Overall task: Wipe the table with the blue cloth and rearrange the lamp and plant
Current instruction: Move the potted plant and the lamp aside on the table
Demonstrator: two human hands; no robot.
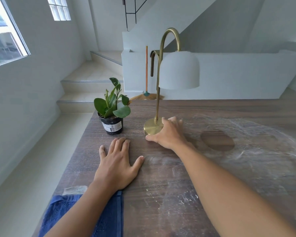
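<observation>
Right hand (167,132) gripping lamp (179,69) base, plant (112,106) beside; left hand (117,165) flat, spread

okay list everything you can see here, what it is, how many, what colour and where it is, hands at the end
table: one, dark wood, dusty white smears on its right part, fills the lower view
dark oval patch: one, dust-free wood, right of the lamp base
lamp: one, brass stem and round base, white shade, upright at mid-table
plant: one, green leaves in a black labelled pot, left of the lamp by the table's left edge
cloth: one, blue, near left corner, under the left forearm
broom: one, orange handle, against the white wall behind the table
stairs: pale, far left
windows: two, left wall
left hand: flat on the table, empty
right hand: gripping the lamp base
</observation>
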